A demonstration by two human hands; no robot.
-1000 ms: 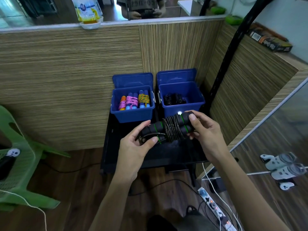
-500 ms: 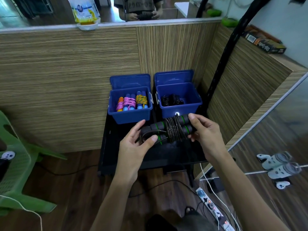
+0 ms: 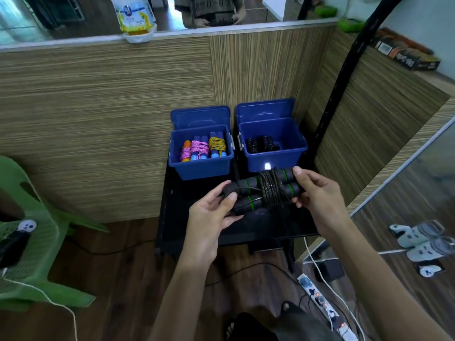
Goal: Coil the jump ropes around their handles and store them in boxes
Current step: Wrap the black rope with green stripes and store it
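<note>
I hold a black jump rope (image 3: 269, 190) with green-ringed handles, its cord wound round the two handles, above a low black table (image 3: 258, 225). My left hand (image 3: 211, 215) grips the left handle ends, thumb on top. My right hand (image 3: 317, 193) grips the right ends. Behind it stand two open blue boxes. The left box (image 3: 200, 166) holds three coiled colourful ropes (image 3: 203, 147). The right box (image 3: 273, 158) holds a coiled black rope (image 3: 262, 143).
A wood-grain partition (image 3: 110, 107) rises behind the boxes and a black pole (image 3: 342, 75) leans at the right. A green plastic chair (image 3: 32, 242) stands at the left. A power strip (image 3: 325, 306) and cables lie on the wooden floor.
The bundle and both hands have stayed together in front of the right box; the view has shifted slightly. Grip is unchanged.
</note>
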